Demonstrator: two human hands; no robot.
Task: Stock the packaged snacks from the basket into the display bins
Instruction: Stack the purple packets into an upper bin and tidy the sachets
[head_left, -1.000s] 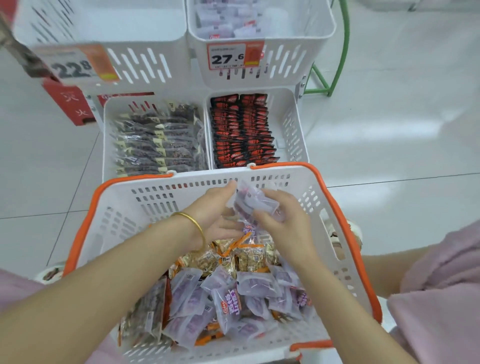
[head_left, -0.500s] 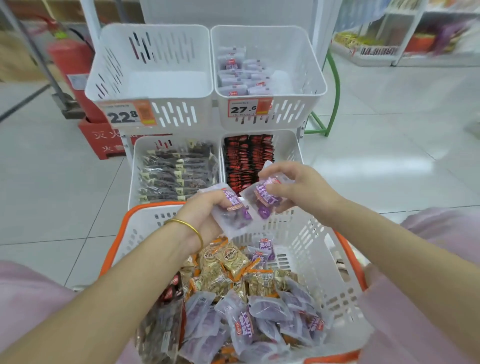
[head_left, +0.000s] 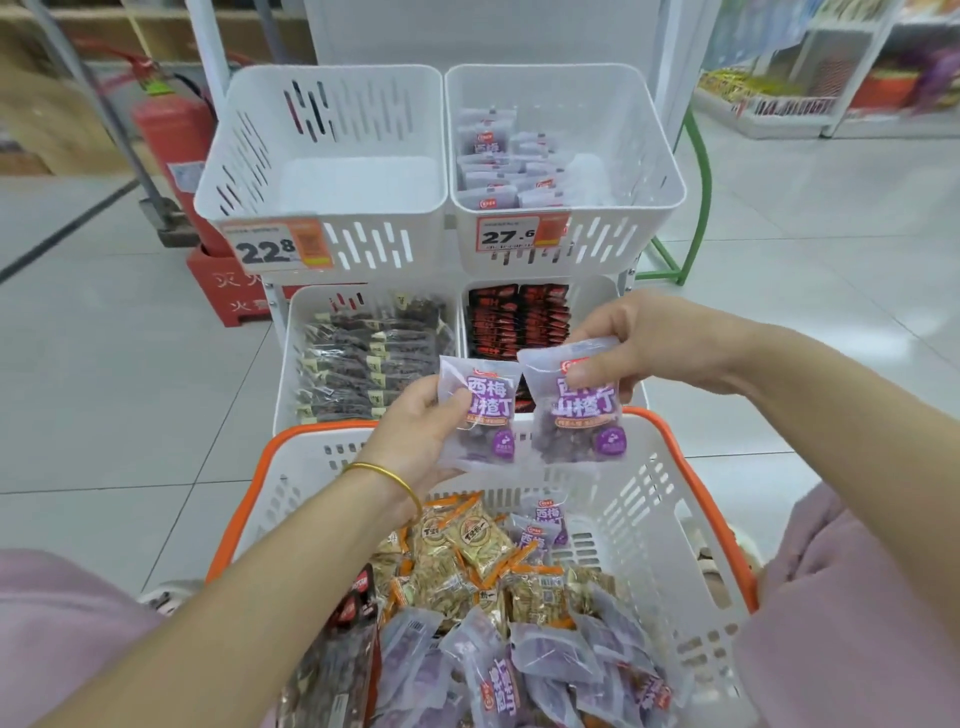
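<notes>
Now that you've lifted both hands out of the basket, where they were digging a second ago, each one carries a purple packet held up over its far rim, print facing you. Your left hand grips the left packet by its left edge, thumb curled across the front and fingers behind. Your right hand pinches the right packet at its upper corner, thumb on the front. The two packets hang side by side at mid frame, close to touching.

That looks like the pick done and the placing still to come. Pale packets that seem the same kind lie in the top right bin, tagged 27.6, so that is probably where these belong.

Your view has also tipped up, so the top left bin now shows whole. Below the top pair sit the dark packets and the red packets in their own bins, and your reach passes over the red ones. A fire extinguisher stands at upper left, well aside. More purple packets and orange ones remain in the basket
</notes>
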